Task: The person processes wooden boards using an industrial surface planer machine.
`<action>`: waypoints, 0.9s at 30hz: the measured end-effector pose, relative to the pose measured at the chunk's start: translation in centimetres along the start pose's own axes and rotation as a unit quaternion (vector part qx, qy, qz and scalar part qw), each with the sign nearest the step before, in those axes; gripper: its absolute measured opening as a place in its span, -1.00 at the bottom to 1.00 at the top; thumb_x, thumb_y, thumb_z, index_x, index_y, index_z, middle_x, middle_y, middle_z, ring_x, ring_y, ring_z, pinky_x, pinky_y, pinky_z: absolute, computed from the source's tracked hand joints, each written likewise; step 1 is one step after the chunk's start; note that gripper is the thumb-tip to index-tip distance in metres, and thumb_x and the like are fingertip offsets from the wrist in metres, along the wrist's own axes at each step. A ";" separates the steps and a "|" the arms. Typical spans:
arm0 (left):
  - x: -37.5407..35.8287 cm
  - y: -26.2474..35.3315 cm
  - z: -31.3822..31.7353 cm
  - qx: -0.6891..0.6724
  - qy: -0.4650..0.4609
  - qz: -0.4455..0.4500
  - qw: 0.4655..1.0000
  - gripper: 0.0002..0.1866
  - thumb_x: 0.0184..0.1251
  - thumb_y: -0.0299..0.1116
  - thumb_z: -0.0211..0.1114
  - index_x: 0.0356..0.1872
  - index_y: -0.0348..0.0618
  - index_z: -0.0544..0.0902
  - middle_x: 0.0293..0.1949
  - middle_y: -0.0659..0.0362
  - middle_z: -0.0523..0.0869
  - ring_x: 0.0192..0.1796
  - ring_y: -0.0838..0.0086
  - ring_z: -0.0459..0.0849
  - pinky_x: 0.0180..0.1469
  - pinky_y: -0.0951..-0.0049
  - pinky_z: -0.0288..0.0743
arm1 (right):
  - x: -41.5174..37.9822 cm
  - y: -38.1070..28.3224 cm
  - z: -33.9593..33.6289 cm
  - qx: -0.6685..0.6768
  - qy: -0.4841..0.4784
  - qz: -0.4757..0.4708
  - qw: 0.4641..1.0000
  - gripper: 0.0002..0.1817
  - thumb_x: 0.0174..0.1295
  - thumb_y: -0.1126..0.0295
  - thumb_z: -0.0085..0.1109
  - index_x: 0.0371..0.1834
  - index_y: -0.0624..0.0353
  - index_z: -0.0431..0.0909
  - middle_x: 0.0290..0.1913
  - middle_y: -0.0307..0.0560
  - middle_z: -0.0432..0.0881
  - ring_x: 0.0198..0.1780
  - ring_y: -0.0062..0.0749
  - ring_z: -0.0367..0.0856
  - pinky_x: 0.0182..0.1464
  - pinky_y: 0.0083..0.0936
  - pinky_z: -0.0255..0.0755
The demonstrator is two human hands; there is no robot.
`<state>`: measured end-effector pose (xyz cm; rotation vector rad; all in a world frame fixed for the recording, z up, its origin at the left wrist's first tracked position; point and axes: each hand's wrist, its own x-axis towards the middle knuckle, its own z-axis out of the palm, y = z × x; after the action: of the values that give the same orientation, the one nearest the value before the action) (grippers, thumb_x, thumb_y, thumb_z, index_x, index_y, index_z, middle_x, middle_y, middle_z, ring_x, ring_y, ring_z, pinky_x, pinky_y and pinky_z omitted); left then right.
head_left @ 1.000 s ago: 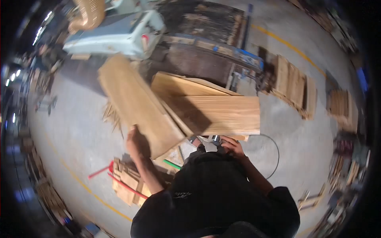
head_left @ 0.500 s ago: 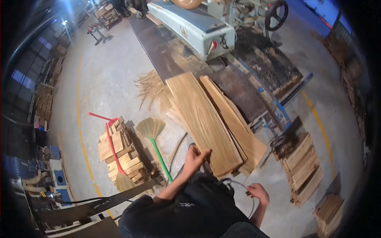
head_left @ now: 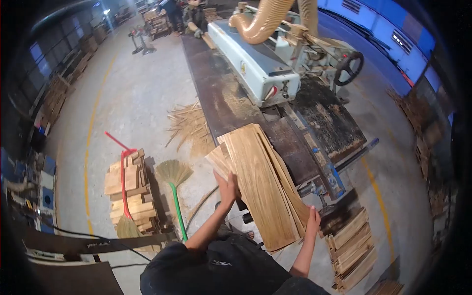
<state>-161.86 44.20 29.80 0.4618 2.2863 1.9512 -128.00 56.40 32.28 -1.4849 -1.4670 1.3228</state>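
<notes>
Left hand [head_left: 227, 189] has its fingers pressed flat and together against the left edge of the stack of wooden boards [head_left: 260, 184], palm on the wood, not curled around anything. Right hand [head_left: 312, 221] is down at the stack's lower right edge, fingers pointing up along the side of the boards and touching them; can't tell if they wrap under the edge or just press on it. So the boards sit squeezed between the two hands, one on each long side.

The stack itself is a handful of long pale planks lying roughly flat, fanned a bit at the far end, with the top one showing strong grain. Its far end rests on the near end of the long dark worktop [head_left: 223, 93] that feeds the machine, and the near end hangs out toward the person past the worktop's corner.

Further up that worktop is a pale blue-grey machine [head_left: 255, 61] with a tan dust hose [head_left: 258, 24] curling out of its top and a black handwheel [head_left: 348, 68] off its right side. On the floor to the left: a green-handled broom [head_left: 176, 189], a stack of short wood blocks [head_left: 128, 189] with a red-handled tool [head_left: 123, 169] leaning on it, and a scatter of thin strips [head_left: 189, 125]. On the floor to the right, just beside the right hand, sits another pile of planks [head_left: 351, 243].
</notes>
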 end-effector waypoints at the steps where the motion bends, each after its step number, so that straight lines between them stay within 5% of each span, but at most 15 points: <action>1: 0.2 1.0 0.7 -0.035 0.006 -0.015 0.999 -0.13 0.44 -0.12 0.13 0.45 -0.54 -0.13 0.44 -0.33 0.06 0.50 -0.04 0.04 0.52 0.23 -0.16 | -0.3 -0.3 0.1 0.083 0.000 0.048 0.995 -0.47 0.45 -0.03 -0.05 0.09 0.22 0.59 0.07 -0.03 0.64 0.09 -0.26 0.56 0.16 -0.36 0.36; 4: 1.9 1.9 1.9 -0.066 0.006 -0.019 0.998 -0.08 0.39 -0.10 0.17 0.45 -0.53 -0.15 0.44 -0.33 0.06 0.50 -0.02 0.05 0.52 0.24 -0.14 | -2.6 -1.9 1.9 0.016 0.057 0.041 0.997 -0.45 0.44 -0.04 -0.05 0.15 0.22 0.58 0.17 -0.03 0.58 0.19 -0.28 0.49 0.27 -0.40 0.27; 9: 2.8 2.4 3.6 -0.127 -0.036 -0.048 0.990 0.06 0.21 -0.08 0.37 0.45 -0.53 -0.11 0.42 -0.32 0.11 0.46 -0.02 0.14 0.48 0.21 0.01 | -3.0 -2.8 2.5 -0.006 0.069 0.042 0.997 -0.49 0.46 0.01 -0.08 0.13 0.23 0.57 0.10 0.02 0.59 0.12 -0.19 0.53 0.18 -0.35 0.35; 16: 3.7 3.3 3.7 -0.002 -0.058 -0.028 0.998 0.03 0.27 -0.01 0.32 0.45 -0.51 -0.10 0.40 -0.35 0.09 0.47 -0.09 0.08 0.49 0.17 -0.06 | -0.3 1.5 2.5 0.026 0.169 0.092 0.981 -0.54 0.44 0.10 -0.04 0.03 0.32 0.60 -0.04 0.02 0.64 0.00 -0.22 0.57 0.10 -0.37 0.38; 18: 3.9 2.2 3.0 -0.003 -0.075 -0.026 0.997 -0.02 0.30 -0.01 0.29 0.44 -0.51 -0.04 0.39 -0.36 0.09 0.47 -0.13 0.06 0.49 0.11 -0.08 | -0.4 0.8 2.6 0.016 0.222 0.023 0.975 -0.59 0.44 0.16 -0.01 -0.03 0.34 0.61 -0.07 -0.03 0.65 -0.01 -0.26 0.57 0.10 -0.36 0.38; 22: 7.8 1.8 0.9 0.102 -0.070 0.048 0.991 -0.15 0.31 -0.05 0.29 0.39 -0.46 0.11 0.39 -0.35 0.11 0.45 -0.16 0.08 0.46 0.01 -0.04 | -1.4 1.7 1.5 0.003 0.262 -0.048 0.964 -0.64 0.44 0.24 0.01 -0.06 0.39 0.60 -0.12 0.02 0.67 -0.05 -0.25 0.58 0.14 -0.37 0.35; 26: 15.2 3.7 1.7 0.098 -0.031 0.161 0.982 -0.19 0.25 -0.09 0.37 0.38 -0.33 0.23 0.39 -0.29 0.18 0.41 -0.14 0.19 0.42 -0.01 0.04 | -5.7 -2.5 5.2 -0.117 0.361 0.013 0.925 -0.57 0.45 0.17 0.03 0.07 0.38 0.52 0.04 0.10 0.58 0.04 -0.19 0.50 0.18 -0.33 0.31; 27: 16.7 4.3 2.4 0.103 -0.053 0.201 0.973 -0.22 0.25 -0.08 0.37 0.36 -0.33 0.27 0.36 -0.25 0.25 0.38 -0.10 0.26 0.40 0.04 0.10 | -7.1 -3.0 5.6 -0.111 0.307 0.004 0.945 -0.50 0.45 0.11 0.03 0.14 0.40 0.44 0.13 0.13 0.52 0.10 -0.14 0.46 0.20 -0.31 0.29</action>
<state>-176.32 51.87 35.61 1.1005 2.4874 1.7868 -133.16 48.91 35.00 -1.8315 -1.2109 0.6084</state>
